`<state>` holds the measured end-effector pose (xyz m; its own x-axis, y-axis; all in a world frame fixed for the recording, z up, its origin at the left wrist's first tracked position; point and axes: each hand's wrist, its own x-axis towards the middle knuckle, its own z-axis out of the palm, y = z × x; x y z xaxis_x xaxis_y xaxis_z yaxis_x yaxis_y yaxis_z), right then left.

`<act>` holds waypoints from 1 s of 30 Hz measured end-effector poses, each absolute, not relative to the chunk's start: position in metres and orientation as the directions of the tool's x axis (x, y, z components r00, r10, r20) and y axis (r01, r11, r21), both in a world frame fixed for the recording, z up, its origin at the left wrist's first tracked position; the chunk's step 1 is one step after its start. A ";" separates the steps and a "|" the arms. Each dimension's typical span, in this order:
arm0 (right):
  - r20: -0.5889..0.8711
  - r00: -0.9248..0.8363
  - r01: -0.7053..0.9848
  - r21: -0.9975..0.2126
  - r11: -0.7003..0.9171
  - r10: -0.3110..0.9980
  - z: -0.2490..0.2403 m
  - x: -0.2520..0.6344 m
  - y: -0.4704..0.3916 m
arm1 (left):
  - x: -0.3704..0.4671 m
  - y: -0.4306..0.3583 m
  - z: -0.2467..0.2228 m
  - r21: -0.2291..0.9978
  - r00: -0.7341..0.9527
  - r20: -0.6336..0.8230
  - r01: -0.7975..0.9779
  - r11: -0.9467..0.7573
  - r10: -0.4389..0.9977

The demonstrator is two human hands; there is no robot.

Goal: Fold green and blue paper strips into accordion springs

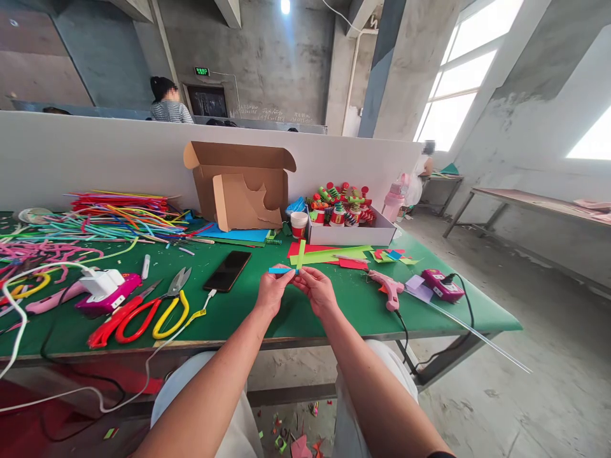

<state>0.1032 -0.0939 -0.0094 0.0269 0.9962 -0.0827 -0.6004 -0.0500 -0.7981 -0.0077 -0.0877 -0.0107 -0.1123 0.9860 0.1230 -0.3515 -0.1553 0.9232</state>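
Note:
My left hand pinches a blue paper strip that sticks out to the left. A light green paper strip stands up from where the two hands meet, at a right angle to the blue one. My right hand is closed on the strips where they cross; how they are joined is hidden by the fingers. Both hands are just above the green table top. Beyond them lie flat red and light green paper sheets.
To the right lies a pink glue gun by a purple power socket. A white box of decorated paper cups stands behind. Leftward are a phone, scissors, pipe cleaners and a cardboard box.

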 end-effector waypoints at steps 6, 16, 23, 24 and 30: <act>-0.113 0.042 -0.626 -0.777 -0.062 0.993 -0.009 0.103 -0.093 | -0.008 -0.088 -0.011 0.932 -0.102 0.156 -0.314 -0.180 0.983; -0.085 0.064 -0.592 -0.805 -0.031 0.994 -0.010 0.100 -0.094 | -0.008 -0.087 -0.010 0.929 -0.115 0.110 -0.342 -0.143 0.987; -0.063 0.082 -0.551 -0.834 -0.007 0.995 -0.011 0.099 -0.094 | -0.005 -0.088 -0.011 0.906 -0.079 0.085 -0.409 -0.110 0.993; -0.052 0.094 -0.539 -0.842 0.007 0.994 -0.011 0.099 -0.094 | -0.004 -0.088 -0.011 0.899 -0.064 0.072 -0.427 -0.092 0.995; 0.014 0.131 -0.513 -0.855 0.080 0.991 -0.015 0.091 -0.096 | -0.003 -0.088 -0.012 0.887 -0.068 0.037 -0.457 -0.064 0.997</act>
